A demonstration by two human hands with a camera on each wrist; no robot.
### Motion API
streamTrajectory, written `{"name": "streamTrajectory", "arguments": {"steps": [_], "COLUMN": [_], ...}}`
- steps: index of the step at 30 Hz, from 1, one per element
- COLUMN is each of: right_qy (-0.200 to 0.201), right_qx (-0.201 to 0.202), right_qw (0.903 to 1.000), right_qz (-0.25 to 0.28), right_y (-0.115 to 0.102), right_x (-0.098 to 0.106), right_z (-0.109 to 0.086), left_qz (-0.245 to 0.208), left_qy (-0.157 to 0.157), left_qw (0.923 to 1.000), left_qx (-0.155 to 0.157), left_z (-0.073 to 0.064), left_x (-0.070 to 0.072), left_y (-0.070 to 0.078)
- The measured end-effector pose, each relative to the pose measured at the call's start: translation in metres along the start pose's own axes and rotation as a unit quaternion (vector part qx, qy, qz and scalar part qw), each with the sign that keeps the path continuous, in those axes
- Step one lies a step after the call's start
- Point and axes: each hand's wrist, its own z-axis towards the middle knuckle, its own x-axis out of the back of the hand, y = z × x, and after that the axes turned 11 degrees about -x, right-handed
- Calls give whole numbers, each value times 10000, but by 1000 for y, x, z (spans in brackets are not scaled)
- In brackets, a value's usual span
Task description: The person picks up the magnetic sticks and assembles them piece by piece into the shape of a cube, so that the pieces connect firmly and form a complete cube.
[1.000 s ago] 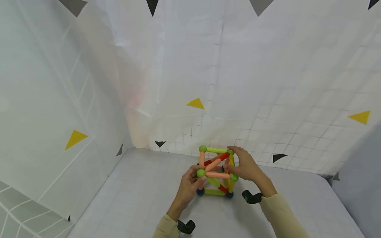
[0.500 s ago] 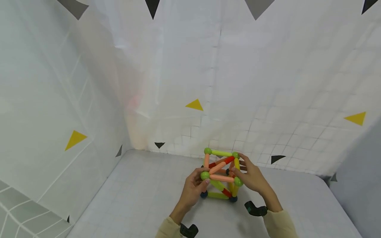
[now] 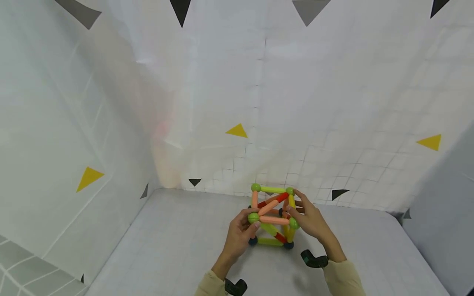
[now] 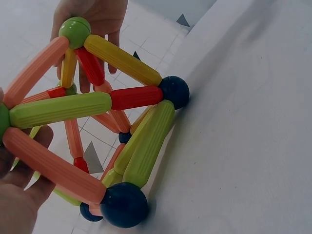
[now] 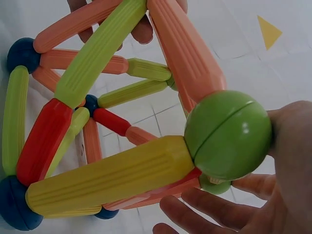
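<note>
A cube-shaped frame of magnetic building sticks and balls (image 3: 274, 220) stands on the table, its green balls on top and dark blue balls below. My left hand (image 3: 236, 237) pinches the near left green ball (image 3: 253, 218) between thumb and fingers. On the other side, my right hand (image 3: 314, 218) holds the top right edge, index finger at the far green ball and thumb close to the near green ball (image 5: 228, 135). Its other fingers hang loosely in the right wrist view. A yellow stick (image 5: 112, 175) runs down to a dark blue ball (image 5: 18, 204). Red-and-green and red-and-orange diagonals cross the sides.
The pale table (image 3: 177, 238) meets a white wall sheet (image 3: 207, 102) close behind the frame. Another sheet (image 3: 48, 123) rises on the left, and a grey surface (image 3: 444, 205) borders the right. Black wrist cameras (image 3: 314, 259) sit on both wrists.
The frame has shifted slightly right and nearer me, with both hands moving along. The right thumb lies closer to the top right edge. The head view has drifted slightly.
</note>
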Motion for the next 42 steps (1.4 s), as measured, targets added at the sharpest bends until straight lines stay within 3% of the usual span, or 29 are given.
{"name": "streamTrajectory", "arguments": {"steps": [11,18,26,31,36,39,42], "right_qy": [-34,70,212,362,738,1057,1452], "right_qx": [-55,-51,-283,-212,257,510,575], "right_qw": [10000,9998,9978,9953,9876,9771,9630], "right_qz": [-29,-169,-558,-868,-1362,-1777,-2197], "right_y": [-1,3,13,27,50,66,84], "right_x": [-2,2,22,39,62,86,117], "right_z": [3,2,-5,-12,-22,-28,-33], "left_qz": [219,641,911,1267,1847,2445,3328], "left_qy": [33,7,195,476,876,933,710], "left_qw": [9998,9979,9955,9907,9788,9650,9403], "left_qx": [-11,-97,-159,-155,-147,-169,-87], "left_z": [4,7,14,13,5,-5,-14], "left_x": [4,5,22,49,91,122,157], "left_y": [-1,-1,8,22,38,47,56]}}
